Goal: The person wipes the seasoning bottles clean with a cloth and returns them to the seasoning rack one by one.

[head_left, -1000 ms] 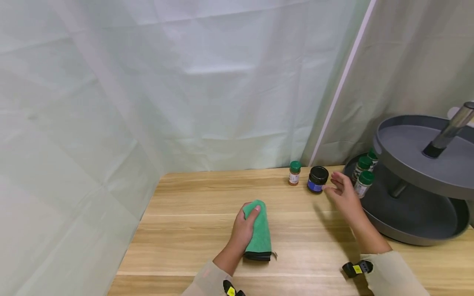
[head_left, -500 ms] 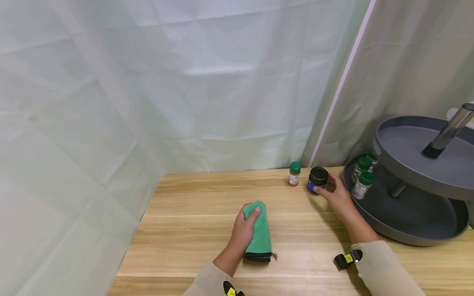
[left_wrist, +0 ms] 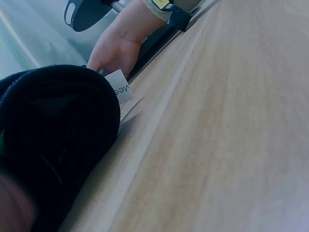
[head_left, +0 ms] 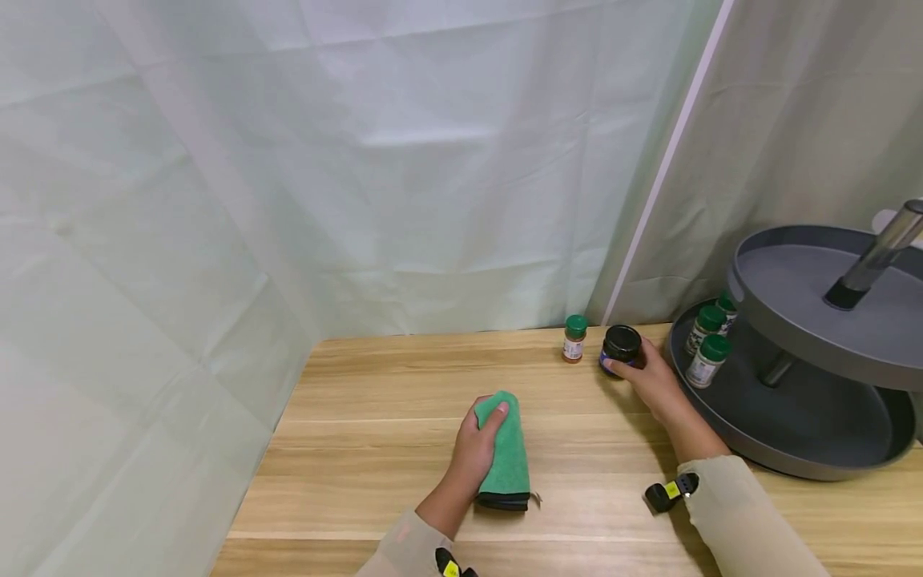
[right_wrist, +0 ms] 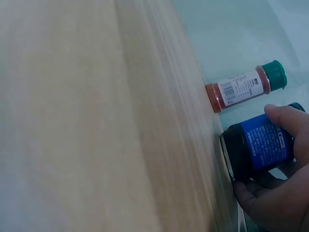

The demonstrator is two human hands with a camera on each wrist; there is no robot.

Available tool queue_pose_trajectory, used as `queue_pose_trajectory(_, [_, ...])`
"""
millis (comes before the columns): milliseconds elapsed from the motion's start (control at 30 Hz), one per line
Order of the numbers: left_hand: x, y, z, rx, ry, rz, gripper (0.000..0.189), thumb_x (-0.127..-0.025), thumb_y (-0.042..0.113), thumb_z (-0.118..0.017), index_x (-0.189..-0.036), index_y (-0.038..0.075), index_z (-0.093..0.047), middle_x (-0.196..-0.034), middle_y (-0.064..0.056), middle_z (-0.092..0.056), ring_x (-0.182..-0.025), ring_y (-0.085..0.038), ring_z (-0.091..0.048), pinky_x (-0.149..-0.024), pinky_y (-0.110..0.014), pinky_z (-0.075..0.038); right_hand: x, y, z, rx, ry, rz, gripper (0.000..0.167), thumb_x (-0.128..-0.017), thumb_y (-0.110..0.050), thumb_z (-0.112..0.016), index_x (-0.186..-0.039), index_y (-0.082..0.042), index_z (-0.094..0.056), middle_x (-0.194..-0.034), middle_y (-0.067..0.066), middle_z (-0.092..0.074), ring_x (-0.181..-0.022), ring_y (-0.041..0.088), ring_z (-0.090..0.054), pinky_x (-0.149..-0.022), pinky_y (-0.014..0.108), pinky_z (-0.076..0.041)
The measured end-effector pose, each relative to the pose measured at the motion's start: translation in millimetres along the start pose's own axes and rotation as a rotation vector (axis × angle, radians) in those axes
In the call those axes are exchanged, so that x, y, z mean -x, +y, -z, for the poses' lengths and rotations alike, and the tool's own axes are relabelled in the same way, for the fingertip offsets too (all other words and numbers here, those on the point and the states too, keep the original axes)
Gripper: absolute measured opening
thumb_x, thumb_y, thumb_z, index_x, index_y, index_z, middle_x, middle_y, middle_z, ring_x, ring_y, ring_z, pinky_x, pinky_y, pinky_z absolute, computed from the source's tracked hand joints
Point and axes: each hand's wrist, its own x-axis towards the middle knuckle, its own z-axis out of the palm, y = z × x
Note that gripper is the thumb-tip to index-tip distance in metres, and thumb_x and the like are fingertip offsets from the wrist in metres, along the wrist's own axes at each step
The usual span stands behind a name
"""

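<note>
My right hand (head_left: 658, 383) grips a dark jar (head_left: 622, 343) with a black lid and a blue label, near the back edge of the table. In the right wrist view the thumb lies over the jar's blue label (right_wrist: 265, 142) and fingers curl behind it. Just left of the jar stands a small spice bottle (head_left: 574, 340) with a green cap and reddish contents. My left hand (head_left: 473, 450) holds a folded green cloth (head_left: 510, 457) with a black edge, thumb on top. The cloth's rolled black end (left_wrist: 63, 125) and a white tag (left_wrist: 119, 87) show in the left wrist view.
At the right stands a two-tier grey round rack (head_left: 808, 461) with a metal post (head_left: 876, 252). Several green-capped spice bottles (head_left: 707, 361) sit on its lower tier. A pale curtain (head_left: 447, 176) hangs behind the wooden table (head_left: 346, 473).
My right hand has moved left from beside the rack and taken hold of the dark jar, its thumb now across the label. My left hand and the cloth have stayed put.
</note>
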Motion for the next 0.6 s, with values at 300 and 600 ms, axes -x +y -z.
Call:
queue_pose_trajectory(300, [1.9, -0.4, 0.9, -0.003, 0.005, 0.003, 0.041, -0.099, 0.05, -0.059, -0.126, 0.019, -0.06, -0.093, 0.002, -0.061, -0.079, -0.013, -0.061, -0.069, -0.032, -0.053, -0.9, 2.2, 1.7, 0.005, -0.009, 0.004, 0.081, -0.095, -0.022, -0.071, -0.158, -0.004, -0.024, -0.159, 0.027, -0.033, -0.149, 0.043, -0.029, -0.122, 0.057, -0.022])
queue_pose_trajectory(600, [0.3, 0.4, 4.9, -0.025, 0.023, -0.002, 0.042, -0.098, 0.053, -0.059, -0.125, 0.021, -0.059, -0.097, 0.0, -0.06, -0.082, -0.015, -0.061, -0.071, -0.032, -0.053, 1.8, -3.6, -1.1, 0.043, -0.015, -0.014, 0.083, -0.094, -0.029, -0.073, -0.158, -0.005, -0.026, -0.16, 0.026, -0.032, -0.15, 0.044, -0.026, -0.122, 0.061, -0.02])
